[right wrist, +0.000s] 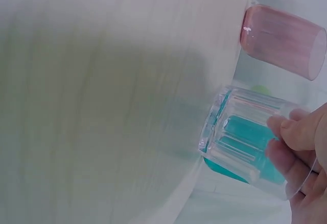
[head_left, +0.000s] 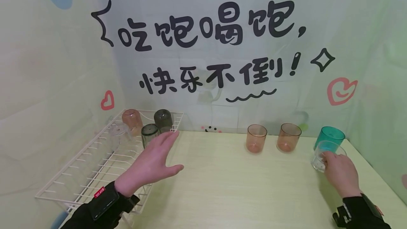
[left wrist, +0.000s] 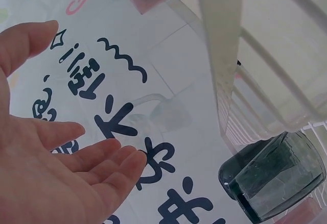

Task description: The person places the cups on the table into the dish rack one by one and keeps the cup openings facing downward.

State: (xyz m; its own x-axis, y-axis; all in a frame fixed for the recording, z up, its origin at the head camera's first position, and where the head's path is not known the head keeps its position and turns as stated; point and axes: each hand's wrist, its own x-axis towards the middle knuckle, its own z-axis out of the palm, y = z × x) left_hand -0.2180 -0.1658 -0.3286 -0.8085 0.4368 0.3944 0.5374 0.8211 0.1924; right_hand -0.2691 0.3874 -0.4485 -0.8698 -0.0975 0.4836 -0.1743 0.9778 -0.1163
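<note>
The right hand pinches the clear glass tumbler near its rim, thumb and fingers close together on the wall. The tumbler is near the right end of the table, slightly tilted; whether its base touches the tabletop I cannot tell. The teal glass stands just behind it, overlapped in the head view, so any contact between them is unclear. A backward swing of the base could knock the teal glass over, and a grip this high on smooth glass could let the tumbler slip or pivot. Further left, an amber glass and a second amber glass stand upright, apart; a low sideways sweep could clip either.

The left hand holds nothing, fingers extended and thumb spread, beside the white wire rack. A dark grey glass sits there among others; a careless brush from that hand could topple one.
</note>
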